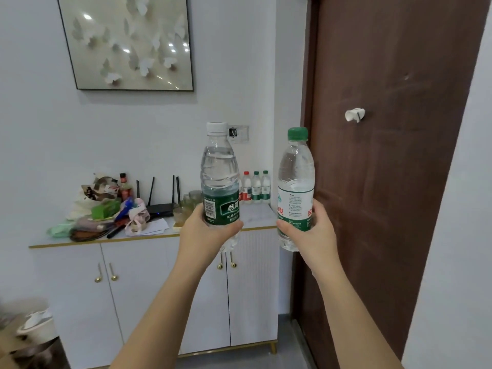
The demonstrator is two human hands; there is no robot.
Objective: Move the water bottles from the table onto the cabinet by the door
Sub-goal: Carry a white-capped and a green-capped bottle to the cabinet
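Fingers point(318, 213) seemingly curl behind white-capped bottle point(219, 169) and green-capped bottle point(295, 169), low down.

Clear glossy plastic bottles point(219, 166), wooden door point(386, 155)

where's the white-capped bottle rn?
Head view, centre: the white-capped bottle is upright in the left hand, in front of the cabinet, left of the green-capped bottle in the right hand.

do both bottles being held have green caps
No, the left hand holds a white-capped bottle; only the right hand holds a green-capped bottle.
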